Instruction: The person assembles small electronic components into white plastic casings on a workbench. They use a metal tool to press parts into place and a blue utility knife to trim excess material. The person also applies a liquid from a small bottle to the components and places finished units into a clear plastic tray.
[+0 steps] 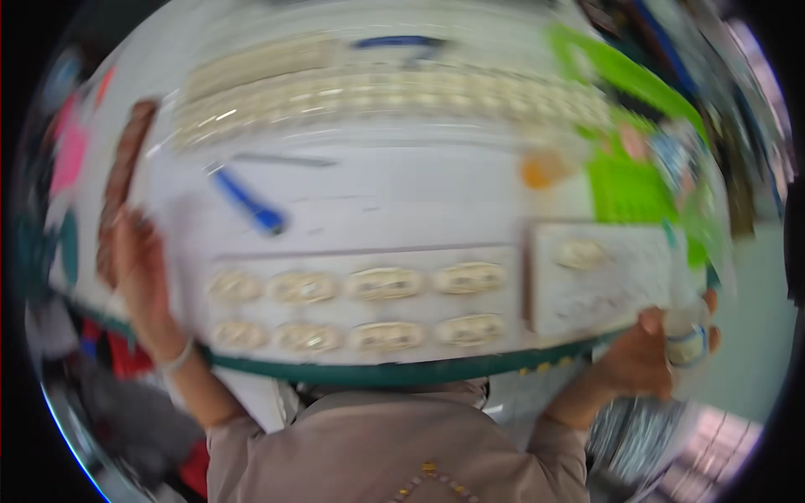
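White bench (453,189), smeared by motion blur. Nozzle bottle (688,329) at near right, just beside the white slab (604,272): long axis near to far, tip toward the far side, lower body partly covered. Right grip (641,356) wrapped around the bottle; left grip (144,268) loosely curved by the brown strip (128,159), contact and contents too blurred to tell.

White table (436,189): blue tool (250,204), thin rod (285,159), pale board (342,310), green basket (633,193), brown strip (127,168).
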Motion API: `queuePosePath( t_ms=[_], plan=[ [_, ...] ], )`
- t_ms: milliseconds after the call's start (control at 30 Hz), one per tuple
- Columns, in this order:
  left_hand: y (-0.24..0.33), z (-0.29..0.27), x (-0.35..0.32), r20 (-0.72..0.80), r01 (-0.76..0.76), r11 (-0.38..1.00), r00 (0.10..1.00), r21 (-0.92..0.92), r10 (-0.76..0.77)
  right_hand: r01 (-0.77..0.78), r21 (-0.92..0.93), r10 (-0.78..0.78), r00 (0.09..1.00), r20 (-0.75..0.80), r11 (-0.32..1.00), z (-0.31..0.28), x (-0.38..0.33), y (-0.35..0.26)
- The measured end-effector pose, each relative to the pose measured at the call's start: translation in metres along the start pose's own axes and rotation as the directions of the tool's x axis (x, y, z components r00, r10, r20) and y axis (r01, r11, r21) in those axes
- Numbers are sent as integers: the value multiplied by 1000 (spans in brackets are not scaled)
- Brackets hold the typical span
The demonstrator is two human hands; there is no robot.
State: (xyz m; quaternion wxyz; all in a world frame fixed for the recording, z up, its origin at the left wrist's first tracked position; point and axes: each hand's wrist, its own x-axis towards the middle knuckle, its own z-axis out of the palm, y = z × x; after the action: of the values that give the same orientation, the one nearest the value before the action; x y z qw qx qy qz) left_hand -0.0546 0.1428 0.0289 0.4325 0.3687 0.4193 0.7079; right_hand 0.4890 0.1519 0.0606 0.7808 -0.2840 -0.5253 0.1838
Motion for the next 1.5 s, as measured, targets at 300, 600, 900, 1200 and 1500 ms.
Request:
queuePosePath(
  t_ms=[300, 600, 900, 1200, 1500],
  plan=[
    [9, 75, -10, -241, -155, 966, 965, -207, 103, -610, -174, 619, 666, 417, 773, 115, 33, -11],
    [23, 82, -17, -434, -473, 877, 811, -90, 393, -447, -244, 412, 331, 849, 861, 337, -34, 64],
    [21, 87, -23, -329, -438, 887, 867, -144, 374, -274, -92, 224, 502, 836, 957, 435, -129, 90],
    [19, 91, -25, -179, -230, 959, 963, -164, 200, -188, -21, 104, 446, 889, 982, 429, -128, 104],
    [6, 93, -19, 26, -71, 992, 997, -103, 74, 199, -366, 302, 289, 908, 909, 300, 32, 10]
  ],
)
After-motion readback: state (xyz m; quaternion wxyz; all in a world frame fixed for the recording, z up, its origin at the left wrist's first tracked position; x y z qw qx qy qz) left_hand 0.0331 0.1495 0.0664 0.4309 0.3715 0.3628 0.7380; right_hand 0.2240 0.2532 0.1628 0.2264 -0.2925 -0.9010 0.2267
